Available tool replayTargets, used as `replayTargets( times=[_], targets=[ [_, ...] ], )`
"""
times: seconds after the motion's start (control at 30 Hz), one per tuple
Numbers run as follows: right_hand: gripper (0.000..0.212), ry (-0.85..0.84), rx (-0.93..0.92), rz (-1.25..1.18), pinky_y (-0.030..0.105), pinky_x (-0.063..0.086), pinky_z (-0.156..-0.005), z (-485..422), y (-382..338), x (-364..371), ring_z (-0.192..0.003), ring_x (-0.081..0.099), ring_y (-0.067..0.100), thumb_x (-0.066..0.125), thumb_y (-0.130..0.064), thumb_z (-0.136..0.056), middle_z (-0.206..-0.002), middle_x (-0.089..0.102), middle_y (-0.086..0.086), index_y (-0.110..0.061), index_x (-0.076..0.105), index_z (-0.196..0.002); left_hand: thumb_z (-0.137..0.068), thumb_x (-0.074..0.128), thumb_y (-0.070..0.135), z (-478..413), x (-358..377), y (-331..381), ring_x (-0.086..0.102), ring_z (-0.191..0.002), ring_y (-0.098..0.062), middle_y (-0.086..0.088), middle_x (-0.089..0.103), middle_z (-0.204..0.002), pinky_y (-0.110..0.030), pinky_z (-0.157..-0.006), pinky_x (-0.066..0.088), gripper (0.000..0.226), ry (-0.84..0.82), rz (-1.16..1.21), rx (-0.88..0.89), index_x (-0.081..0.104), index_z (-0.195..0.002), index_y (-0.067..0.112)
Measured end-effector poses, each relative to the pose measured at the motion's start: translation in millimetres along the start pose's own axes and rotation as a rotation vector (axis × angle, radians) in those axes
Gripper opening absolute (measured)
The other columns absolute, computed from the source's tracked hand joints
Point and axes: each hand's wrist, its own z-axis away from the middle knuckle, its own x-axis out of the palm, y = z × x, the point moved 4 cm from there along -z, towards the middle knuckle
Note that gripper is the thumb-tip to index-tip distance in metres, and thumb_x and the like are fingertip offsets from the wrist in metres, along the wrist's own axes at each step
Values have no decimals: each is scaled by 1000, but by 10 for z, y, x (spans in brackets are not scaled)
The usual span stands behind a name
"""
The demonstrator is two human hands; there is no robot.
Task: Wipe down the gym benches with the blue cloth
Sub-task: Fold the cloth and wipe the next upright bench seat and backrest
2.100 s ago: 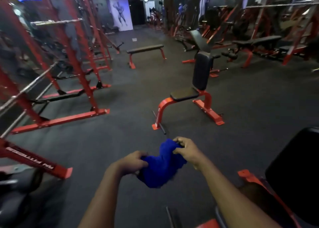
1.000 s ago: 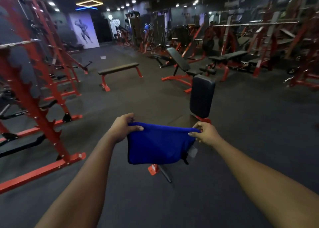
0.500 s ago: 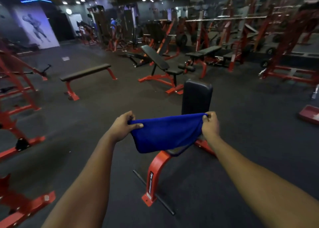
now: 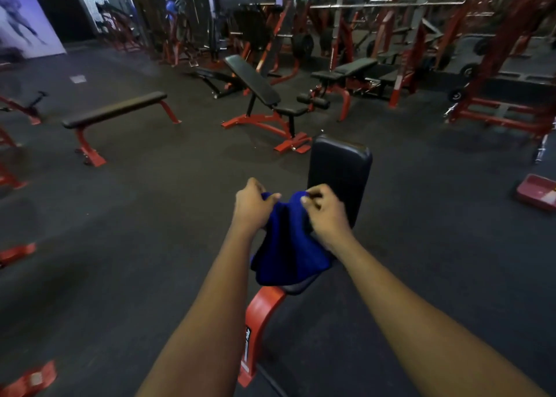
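Head: left hand (image 4: 251, 205), right hand (image 4: 325, 214) grip blue cloth (image 4: 285, 254) top; long axis hangs down.

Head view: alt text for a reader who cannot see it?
The left hand and right hand grip a bunched blue cloth in front of a red-framed upright bench. A flat bench and an incline bench stand beyond.

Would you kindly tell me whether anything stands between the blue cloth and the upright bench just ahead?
Nothing visible does. The left hand and right hand grip the bunched blue cloth, which hangs before the backrest pad and over the seat of the upright bench, with no object between them.
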Motion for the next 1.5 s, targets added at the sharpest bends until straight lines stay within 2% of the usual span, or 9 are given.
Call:
replayTargets(
  times=[0.17,0.3,0.43,0.47,0.83,0.97,1.1,1.33,1.5],
  targets=[
    [38,-172,-47,-59,10,47,-69,-426,248,117,-72,62,-11,85,-11,-77,-85,67,-14,-19,61,-105,-103,43,45,-255,442,257,68,-72,-28,-15,66,-87,-47,-65,61,38,-187,237,28,54,-104,9],
    [31,-197,-56,86,23,50,-72,-799,648,143,-76,66,10,68,2,-77,-82,70,-5,-22,61,-95,-106,41,36,-473,653,-38,69,-63,-22,-11,71,-86,-35,-57,52,32,-179,217,-10,56,-106,7],
    [26,-286,9,270,43,55,-79,-795,1095,182,-84,68,23,55,-21,-68,-82,70,-6,-40,54,-85,-98,44,49,-299,743,-599,67,-62,-19,1,70,-76,-37,-66,54,31,-142,71,-81,54,-89,21],
    [26,-418,52,310,45,55,-79,-1145,1807,748,-86,68,26,52,-23,-66,-82,70,-4,-41,52,-84,-94,42,57,-596,1101,-1385,69,-66,-21,1,71,-76,-40,-69,57,35,-165,92,-214,52,-86,25],
    [36,-565,132,415,36,52,-88,-1370,2765,1148,-101,66,25,59,3,-80,-102,69,2,-25,60,-103,-104,47,26,-507,1878,-2792,58,-75,-22,-2,60,-79,-31,-62,33,22,-118,-61,-382,52,-87,13],
    [65,-556,-9,813,54,33,-109,-1670,3499,1743,-144,32,25,67,-30,-87,-161,28,-3,-31,41,-146,-104,46,26,-759,2401,-3617,58,-77,-21,0,60,-82,-30,-66,35,18,-63,-92,-383,51,-89,18],
    [71,-877,-223,1035,71,8,-113,-1370,4366,2248,-154,-11,27,37,-69,-94,-167,-14,-8,-49,8,-155,-105,45,29,-924,2943,-4364,61,-86,-28,-9,65,-91,-31,-70,36,20,-48,-158,-393,55,-94,15],
    [81,-645,-469,1052,73,6,-112,-1180,4987,2366,-153,-15,32,9,-86,-86,-167,-18,-2,-48,-7,-155,-105,17,49,-1039,3786,-5686,54,-123,-39,-25,56,-135,-43,-102,41,60,-315,-406,-539,53,-138,13],
    [65,-603,-561,1020,74,5,-113,-1398,5044,2802,-153,-7,38,23,-67,-96,-169,1,-3,-46,9,-156,-96,17,40,-1088,3858,-5716,55,-122,-38,-21,57,-135,-44,-97,43,58,-126,-531,-546,59,-122,9]
  ],
)
